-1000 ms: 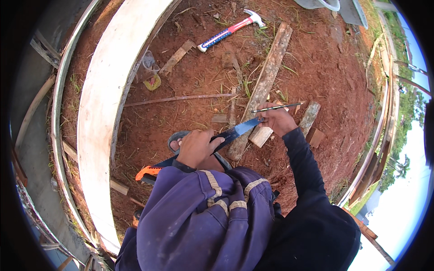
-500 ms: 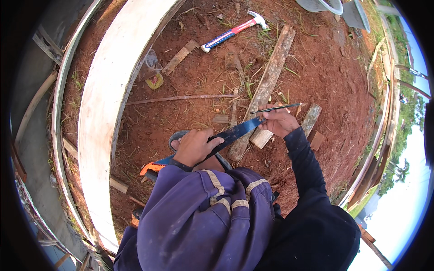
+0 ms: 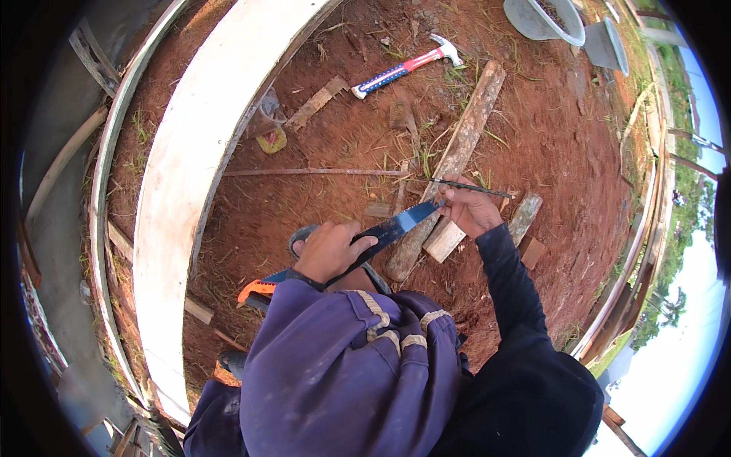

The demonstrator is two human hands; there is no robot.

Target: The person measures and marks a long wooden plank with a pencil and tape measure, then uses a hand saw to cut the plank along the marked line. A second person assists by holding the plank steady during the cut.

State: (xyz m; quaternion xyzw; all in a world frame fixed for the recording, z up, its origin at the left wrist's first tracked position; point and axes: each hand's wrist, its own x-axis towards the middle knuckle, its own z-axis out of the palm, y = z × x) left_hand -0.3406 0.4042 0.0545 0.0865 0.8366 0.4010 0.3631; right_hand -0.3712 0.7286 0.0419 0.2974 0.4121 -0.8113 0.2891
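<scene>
My left hand (image 3: 331, 251) is closed on the dark blade (image 3: 387, 230) of a handsaw, whose orange handle (image 3: 257, 289) lies low to the left, partly hidden by my purple clothing. My right hand (image 3: 467, 206) pinches a thin dark pencil (image 3: 489, 190), with its fingers at the blade's tip. Below that hand are a long weathered plank (image 3: 481, 99) and a short pale wood offcut (image 3: 443, 244) on red dirt. Farther forward, a claw hammer (image 3: 396, 73) with a red, white and blue grip lies on the ground.
A long pale board (image 3: 161, 251) runs along the left, beside narrow rails (image 3: 101, 228) and a grey concrete edge (image 3: 53, 244). Grey containers (image 3: 533, 23) sit at the upper right. Short wood scraps (image 3: 320, 99) and a plastic bag (image 3: 270, 133) lie on the dirt. Timber rails (image 3: 647, 228) line the right side.
The pencil in my right hand has tilted, its right end now lower. My hands have stayed nearly in place, while the ground and objects have shifted slightly in the picture.
</scene>
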